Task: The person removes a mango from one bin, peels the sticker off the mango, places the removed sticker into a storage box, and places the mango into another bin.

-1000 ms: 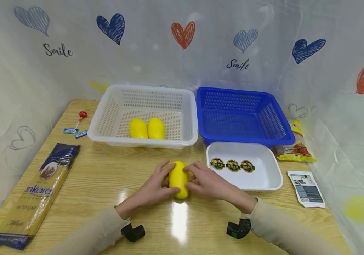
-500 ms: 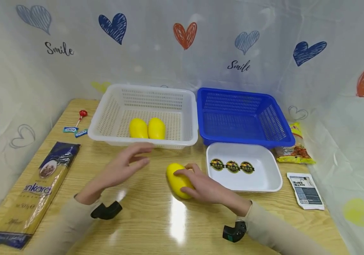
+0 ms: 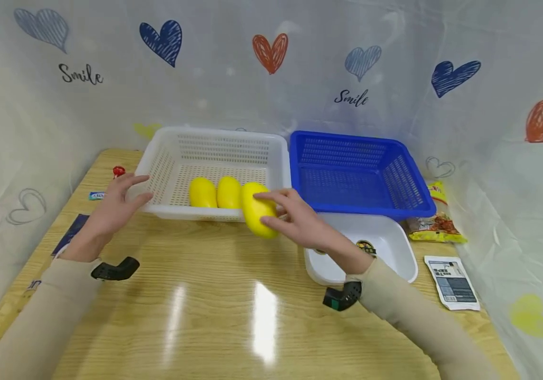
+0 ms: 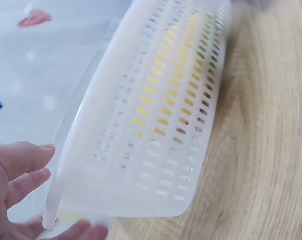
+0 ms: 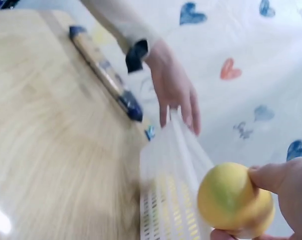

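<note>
The right hand (image 3: pixel 300 221) grips one yellow mango (image 3: pixel 256 209), fingers and thumb curled round it, and holds it off the table just over the near rim of the white basket (image 3: pixel 157 174). In the right wrist view the same fruit (image 5: pixel 230 199) sits between thumb and fingers, with the basket's perforated wall below it. The left hand (image 3: pixel 116 203) is spread, its straight fingers against the basket's left near corner; the left wrist view shows those fingers (image 4: pixel 26 167) beside the rim (image 4: pixel 81 145), holding nothing.

Inside the white basket lie two more yellow mangoes (image 3: pixel 203 192), touching side by side, so three mangoes are counted in all. Just to the right stands one blue basket (image 3: pixel 414 184), its wall against the white one.

In front of the blue basket is one white tray (image 3: pixel 402 253), partly covered by the right forearm; one round sticker (image 3: pixel 365 246) shows in it. Right of the tray lie one flat white packet (image 3: pixel 451 275) and, further back, one yellow snack bag (image 3: pixel 435 224). On the left of the wooden table (image 3: pixel 214 301) are one red lollipop (image 3: pixel 119 171), one small blue-wrapped sweet (image 3: pixel 95 196), and one dark pasta packet (image 3: pixel 69 235) mostly hidden behind the left arm.
</note>
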A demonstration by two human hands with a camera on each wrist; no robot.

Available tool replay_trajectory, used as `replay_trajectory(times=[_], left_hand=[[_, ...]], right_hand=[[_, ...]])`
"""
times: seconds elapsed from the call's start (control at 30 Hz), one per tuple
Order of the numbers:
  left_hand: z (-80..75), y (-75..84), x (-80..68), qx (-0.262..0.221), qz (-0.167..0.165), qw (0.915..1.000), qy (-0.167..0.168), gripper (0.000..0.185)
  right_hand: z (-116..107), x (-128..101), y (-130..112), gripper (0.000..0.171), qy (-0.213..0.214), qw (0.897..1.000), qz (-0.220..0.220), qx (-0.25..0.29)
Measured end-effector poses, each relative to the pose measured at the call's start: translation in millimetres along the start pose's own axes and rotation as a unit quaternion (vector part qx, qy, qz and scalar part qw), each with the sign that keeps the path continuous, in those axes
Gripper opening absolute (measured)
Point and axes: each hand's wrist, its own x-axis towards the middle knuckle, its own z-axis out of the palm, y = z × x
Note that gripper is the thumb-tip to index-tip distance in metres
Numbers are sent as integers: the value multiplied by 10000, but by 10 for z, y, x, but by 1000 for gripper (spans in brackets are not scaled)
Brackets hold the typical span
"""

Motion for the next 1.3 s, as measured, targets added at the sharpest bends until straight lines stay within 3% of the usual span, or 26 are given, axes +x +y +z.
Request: replay_trajectory(times=[0.07,0.13,0.2,0.37,0.47,0.67,0.8,0.97,1.1,1.2,1.3], left_hand=[[-47,-81,12,-411,-369,9983,-157,72],[-72,-141,22,-711,-526,9958,-246,74],[-91,-186,25,-717,-543,9953,-364,75],[-150,-259,-3,-671,-534,9930,-816,81],[-169,-284,-2,-698,-554,9918,-913,82],[-167,-316,31,-969,-566,9891,-950,82],[-162,-337,38,-881,-585,9898,-958,82],[-150,-342,48,-905,-510,9901,-944,80],[-146,-326,53,-860,-464,9908,-932,79],[-153,-310,49,-708,-485,9920,-926,81],[-165,-289,38,-572,-527,9930,-890,82]], right_hand=[[-30,210,30,47,135,9995,290,11],[-47,401,68,48,195,9978,621,-161],[-57,562,108,48,199,9955,845,-379],[-14,836,198,47,-383,9801,1176,-1555],[72,928,234,48,-713,9694,1380,-1902],[135,1057,289,53,-916,9656,1678,-1762],[128,1120,340,56,-1144,9650,1718,-1617],[108,1145,373,57,-1273,9659,1622,-1564],[27,1040,319,53,-1103,9703,1276,-1736],[-94,803,234,48,-726,9808,1053,-1472],[-251,420,201,44,-258,9900,928,-1035]])
